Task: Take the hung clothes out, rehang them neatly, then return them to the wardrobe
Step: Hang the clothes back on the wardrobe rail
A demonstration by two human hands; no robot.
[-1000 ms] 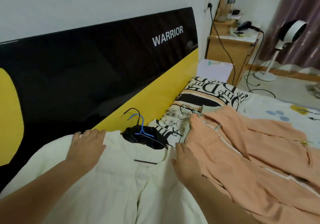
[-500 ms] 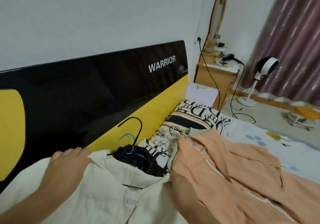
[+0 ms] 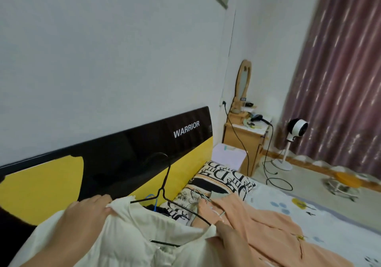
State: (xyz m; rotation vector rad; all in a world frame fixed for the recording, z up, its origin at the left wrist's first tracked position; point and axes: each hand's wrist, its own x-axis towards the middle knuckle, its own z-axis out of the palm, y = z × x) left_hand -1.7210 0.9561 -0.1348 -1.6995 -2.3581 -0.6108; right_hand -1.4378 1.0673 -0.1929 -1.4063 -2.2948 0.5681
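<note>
Cream shirt (image 3: 127, 240) fills the bottom-left of the head view, lying on the bed with a black wire hanger (image 3: 165, 186) inside its neck; hook stands up at 12 o'clock from the collar, in front of the headboard (image 3: 115, 153). Left hand (image 3: 82, 217) sits on the shirt's left shoulder at about 9 o'clock of the collar, fingers closed together, tips at the collar edge; cannot tell if it pinches or just presses the fabric. Right hand (image 3: 228, 240) is at 3 o'clock of the collar, fingers holding the cream collar edge right under the hanger's right arm. Peach garment (image 3: 268, 231) lies spread at 3 o'clock of the shirt, touching the right hand's side. Patterned pillow (image 3: 222, 178) is at 1 o'clock of the collar, against the headboard. Dark bundle with a blue hanger (image 3: 153, 201) lies just behind the collar, between shirt and pillow. Wooden nightstand (image 3: 241, 143) with mirror stands beyond the pillow; white fan (image 3: 296, 128) near the curtain (image 3: 340, 70).
</note>
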